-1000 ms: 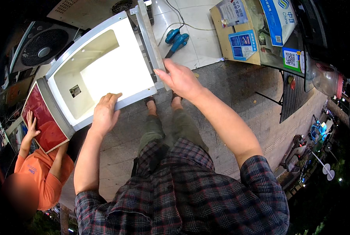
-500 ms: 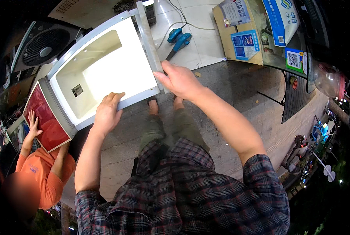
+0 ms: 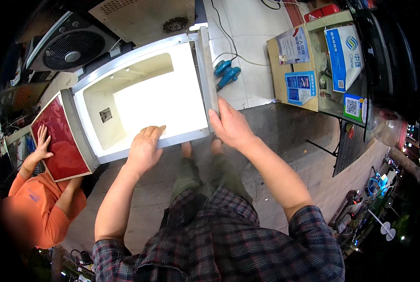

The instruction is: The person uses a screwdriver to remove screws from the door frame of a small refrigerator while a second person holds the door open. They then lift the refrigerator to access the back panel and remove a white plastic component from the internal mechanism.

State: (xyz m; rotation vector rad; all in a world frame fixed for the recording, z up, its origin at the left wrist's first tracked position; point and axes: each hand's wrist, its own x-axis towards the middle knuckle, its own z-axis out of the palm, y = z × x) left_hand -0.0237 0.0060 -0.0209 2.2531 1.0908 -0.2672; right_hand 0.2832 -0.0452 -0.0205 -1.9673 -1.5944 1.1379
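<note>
Two steady holds seemed wise: the left hand [image 3: 145, 151], fingers close and thumb apart, lay over the cabinet [image 3: 188, 137] ahead while the right hand [image 3: 231, 124] pinched the panel [image 3: 208, 70] beside its right end

Shirt [image 3: 252, 239]: plaid, dark navy-black ground, thin red and pale grey lines crossing
Shirt front: vertical seam [image 3: 212, 249] down the middle; curved pocket-like edge [image 3: 158, 268] on the left chest
Sleeves [image 3: 315, 235]: short, same plaid, loose, end around the elbows
Hem [image 3: 231, 202]: plaid, hangs loose over the trousers
Trousers [image 3: 186, 177]: olive green, loose, cropped above the ankles
Forearms [image 3: 275, 174]: bare
Left hand [image 3: 145, 149]: bare
Right hand [image 3: 231, 126]: bare
Ankles [image 3: 216, 146]: bare
Footwear: too hidden to tell
</note>
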